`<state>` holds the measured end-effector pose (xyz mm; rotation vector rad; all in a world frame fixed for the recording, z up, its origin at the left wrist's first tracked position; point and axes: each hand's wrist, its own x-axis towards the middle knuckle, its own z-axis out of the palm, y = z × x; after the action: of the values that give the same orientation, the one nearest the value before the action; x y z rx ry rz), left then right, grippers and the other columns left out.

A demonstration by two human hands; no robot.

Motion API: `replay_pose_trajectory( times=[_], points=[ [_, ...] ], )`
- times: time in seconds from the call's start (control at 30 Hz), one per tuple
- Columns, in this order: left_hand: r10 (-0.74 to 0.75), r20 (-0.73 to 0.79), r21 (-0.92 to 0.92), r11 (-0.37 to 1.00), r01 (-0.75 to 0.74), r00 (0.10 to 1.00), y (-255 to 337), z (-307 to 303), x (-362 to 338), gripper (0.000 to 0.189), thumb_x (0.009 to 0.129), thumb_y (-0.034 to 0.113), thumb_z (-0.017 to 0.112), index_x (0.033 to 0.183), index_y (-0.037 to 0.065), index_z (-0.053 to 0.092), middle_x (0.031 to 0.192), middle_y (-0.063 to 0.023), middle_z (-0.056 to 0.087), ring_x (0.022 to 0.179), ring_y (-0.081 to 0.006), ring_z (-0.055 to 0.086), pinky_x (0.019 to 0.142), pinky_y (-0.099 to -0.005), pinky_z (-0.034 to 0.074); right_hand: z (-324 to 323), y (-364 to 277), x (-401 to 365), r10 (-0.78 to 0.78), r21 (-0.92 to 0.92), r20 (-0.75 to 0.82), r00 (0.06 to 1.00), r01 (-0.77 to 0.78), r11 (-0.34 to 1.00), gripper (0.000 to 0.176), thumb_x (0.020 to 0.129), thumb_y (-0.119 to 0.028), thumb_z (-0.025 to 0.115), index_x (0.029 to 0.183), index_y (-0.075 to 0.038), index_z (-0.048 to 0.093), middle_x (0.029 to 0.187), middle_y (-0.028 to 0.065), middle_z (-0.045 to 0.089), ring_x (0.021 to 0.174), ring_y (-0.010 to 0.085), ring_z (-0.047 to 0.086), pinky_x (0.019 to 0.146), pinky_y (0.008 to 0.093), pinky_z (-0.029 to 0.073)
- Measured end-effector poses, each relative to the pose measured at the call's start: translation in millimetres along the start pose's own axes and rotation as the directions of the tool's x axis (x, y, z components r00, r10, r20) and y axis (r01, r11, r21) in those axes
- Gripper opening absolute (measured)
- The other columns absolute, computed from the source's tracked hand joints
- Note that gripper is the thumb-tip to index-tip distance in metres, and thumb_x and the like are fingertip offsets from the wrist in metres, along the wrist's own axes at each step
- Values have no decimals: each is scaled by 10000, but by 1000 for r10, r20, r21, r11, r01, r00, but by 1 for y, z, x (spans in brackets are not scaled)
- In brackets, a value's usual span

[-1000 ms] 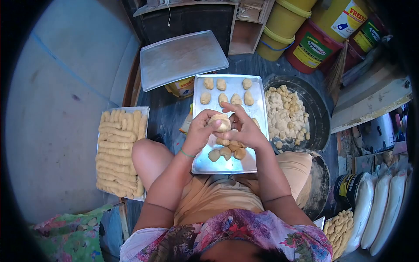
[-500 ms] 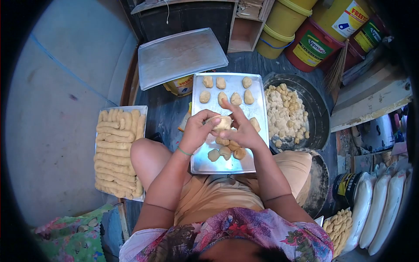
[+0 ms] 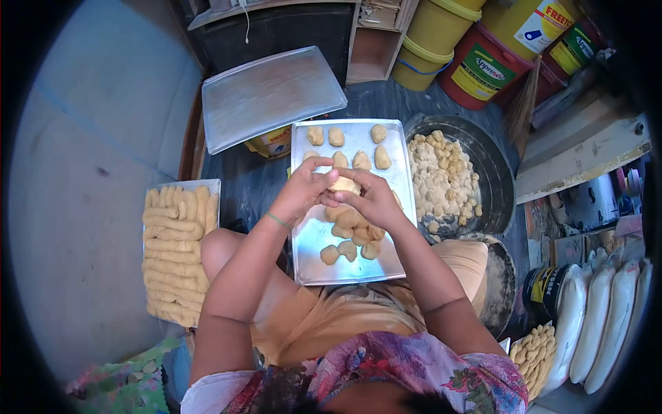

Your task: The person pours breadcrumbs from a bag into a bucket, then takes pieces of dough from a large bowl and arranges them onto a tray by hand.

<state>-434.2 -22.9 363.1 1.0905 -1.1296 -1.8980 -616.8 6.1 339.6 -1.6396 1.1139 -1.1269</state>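
Between my two hands is a piece of pale dough (image 3: 345,185), held above a metal baking tray (image 3: 310,259) on my lap. My left hand (image 3: 307,190) grips it from the left, fingers curled round it. From the right, my right hand (image 3: 376,199) closes over it, thumb underneath. Shaped dough pieces (image 3: 360,160) sit in spaced rows on the tray's far half. Nearer me, below my hands, several flattened dough rounds (image 3: 348,221) lie in a loose heap. My hands hide part of the tray's middle.
A round dark pan (image 3: 498,181) at the right holds many small dough lumps (image 3: 441,176). Long dough rolls (image 3: 172,259) fill a tray on the left. Another metal tray (image 3: 274,96) rests on a bucket ahead. Buckets (image 3: 476,67) stand at the far right, filled plastic bags (image 3: 598,324) nearer.
My right hand has gone from spread fingers to closing round the dough. My left hand still holds it. The view has shifted slightly, so the surroundings appear further left.
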Motion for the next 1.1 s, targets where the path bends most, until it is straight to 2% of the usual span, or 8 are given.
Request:
replay_pose_trajectory(
  times=[0.07,0.13,0.3,0.4,0.5,0.6,0.8,1.1],
  points=[
    [-75,-12,-160,984,73,997,-15,-8,9,468,933,314,577,1284,44,427,1178,-157,547,968,-203,598,814,-336,521,-4,20,19,117,-45,30,993,-116,992,397,831,-143,663,1202,-16,599,1024,174,670,912,251,649,827,340,489],
    [39,-58,153,988,-30,998,-21,-8,18,512,915,342,603,1298,54,422,1161,-151,551,978,-200,584,814,-347,501,-15,62,47,222,-54,-141,965,-231,971,389,821,-111,645,1198,-28,602,1023,187,665,922,282,650,826,340,489],
    [62,176,755,631,-176,982,-24,-24,33,544,863,401,638,1230,16,520,1189,-186,551,1037,-278,573,882,-376,454,-28,129,113,-242,-526,-461,854,-44,849,447,755,-29,608,1198,23,576,1147,237,584,1078,366,564,952,379,442],
    [52,247,900,358,-249,968,-32,-31,33,481,847,337,640,1205,27,554,1148,-219,570,1037,-353,574,903,-397,453,-22,170,126,239,-727,-83,967,-223,650,481,771,-95,606,1241,-11,554,1235,199,553,1169,345,510,1016,408,385],
    [-28,211,955,220,-199,977,-30,-33,32,477,834,317,644,1217,46,559,1145,-208,578,1045,-367,565,903,-418,451,-11,163,119,92,-944,-95,991,-119,307,465,807,-150,570,1264,-66,550,1306,133,527,1223,303,475,1051,435,325],
    [-40,191,965,193,-180,981,-33,-35,32,474,840,321,638,1221,51,557,1143,-196,582,1050,-362,564,906,-417,448,-10,147,114,149,-964,-117,982,-148,220,476,864,-177,498,1337,-128,495,1370,85,501,1256,298,463,1030,470,323],
    [-47,203,963,193,-191,978,-37,-36,35,442,846,295,625,1206,48,557,1098,-199,585,1036,-362,564,895,-423,447,-53,126,112,39,-763,-270,962,-238,601,442,827,-156,578,1269,-168,576,1291,121,543,1180,337,495,994,418,378],
    [-44,329,929,197,-315,943,-91,-9,41,393,858,217,596,1197,26,545,1063,-198,573,1003,-361,557,896,-417,443,-68,172,99,25,-656,-333,942,-251,712,438,783,-138,659,1217,-124,606,1171,159,577,1047,358,561,903,415,457]
  ],
)
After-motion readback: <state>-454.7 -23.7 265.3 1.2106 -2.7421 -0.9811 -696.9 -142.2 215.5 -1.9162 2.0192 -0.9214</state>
